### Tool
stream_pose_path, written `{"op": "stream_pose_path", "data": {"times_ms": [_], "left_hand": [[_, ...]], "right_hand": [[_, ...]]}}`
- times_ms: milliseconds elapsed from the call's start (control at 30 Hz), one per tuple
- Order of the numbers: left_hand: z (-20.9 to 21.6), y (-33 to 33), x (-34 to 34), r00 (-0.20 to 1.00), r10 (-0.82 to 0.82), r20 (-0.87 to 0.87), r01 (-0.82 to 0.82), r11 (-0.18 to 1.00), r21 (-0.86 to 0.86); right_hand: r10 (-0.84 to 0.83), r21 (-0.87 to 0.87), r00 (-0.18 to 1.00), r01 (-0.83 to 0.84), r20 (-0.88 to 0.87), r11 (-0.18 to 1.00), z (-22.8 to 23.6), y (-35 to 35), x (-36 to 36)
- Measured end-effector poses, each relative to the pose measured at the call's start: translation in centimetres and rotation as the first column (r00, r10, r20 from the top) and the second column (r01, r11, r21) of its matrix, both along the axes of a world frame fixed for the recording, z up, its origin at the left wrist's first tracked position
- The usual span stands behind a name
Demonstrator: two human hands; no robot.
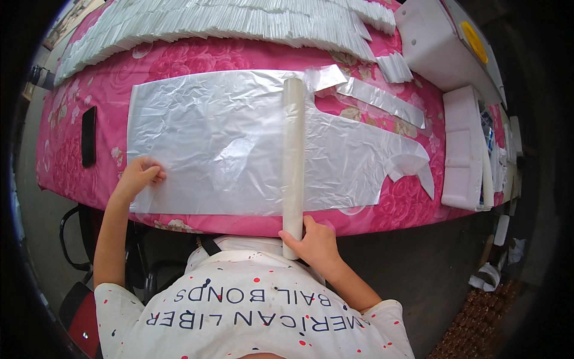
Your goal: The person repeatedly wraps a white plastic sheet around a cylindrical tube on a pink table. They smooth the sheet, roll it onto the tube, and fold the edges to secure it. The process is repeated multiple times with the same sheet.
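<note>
A thin, crinkled translucent plastic apron (203, 137) lies spread flat, its wide end at the left and its curved, narrower end at the right. Across it rests a long pale tube (293, 137), pointing away from me and overhanging the near table edge. My right hand (315, 242) is closed around the tube's near end, thumb on top. Over the apron's left edge, my left hand (141, 176) has its fingers curled together against the thumb. Whether plastic is pinched inside them is hidden.
A pink floral cloth (251, 57) covers the table. Rows of folded white plastic packs (239, 27) line the far side. A black phone (88, 136) lies left. White foam boxes (461, 149) stand right; a loose plastic strip (382, 103) lies beyond the apron. A chair (78, 317) is lower left.
</note>
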State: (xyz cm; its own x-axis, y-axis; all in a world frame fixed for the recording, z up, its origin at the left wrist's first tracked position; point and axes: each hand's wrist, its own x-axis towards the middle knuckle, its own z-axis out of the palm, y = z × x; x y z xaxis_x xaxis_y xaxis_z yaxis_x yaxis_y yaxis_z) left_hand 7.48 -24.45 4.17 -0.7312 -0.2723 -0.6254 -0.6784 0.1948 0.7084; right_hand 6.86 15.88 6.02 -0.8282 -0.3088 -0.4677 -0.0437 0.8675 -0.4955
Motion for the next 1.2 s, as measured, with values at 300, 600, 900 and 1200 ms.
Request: {"op": "stream_pose_path", "data": {"times_ms": [300,600,900,1200], "left_hand": [[1.7,3.0,0.2,0.846,-0.523,-0.102,0.058,0.282,-0.958],[-1.5,21.0,-5.8,0.461,-0.713,-0.529,0.278,0.682,-0.677],[-4.2,22.9,-6.4,0.467,-0.842,-0.271,0.359,0.460,-0.812],[-4.3,23.1,-6.4,0.467,-0.865,-0.183,0.338,0.366,-0.867]], "right_hand": [[-0.027,-0.023,1.000,0.027,0.004,0.999,0.2,0.7,-0.3],[-0.016,-0.002,0.999,0.016,0.041,1.000,0.2,1.4,-0.4],[0.008,-0.063,0.990,0.001,0.138,0.998,1.1,1.5,-4.2],[-0.194,-0.379,0.981,0.188,0.024,0.906,-1.8,-5.0,-19.2]]}}
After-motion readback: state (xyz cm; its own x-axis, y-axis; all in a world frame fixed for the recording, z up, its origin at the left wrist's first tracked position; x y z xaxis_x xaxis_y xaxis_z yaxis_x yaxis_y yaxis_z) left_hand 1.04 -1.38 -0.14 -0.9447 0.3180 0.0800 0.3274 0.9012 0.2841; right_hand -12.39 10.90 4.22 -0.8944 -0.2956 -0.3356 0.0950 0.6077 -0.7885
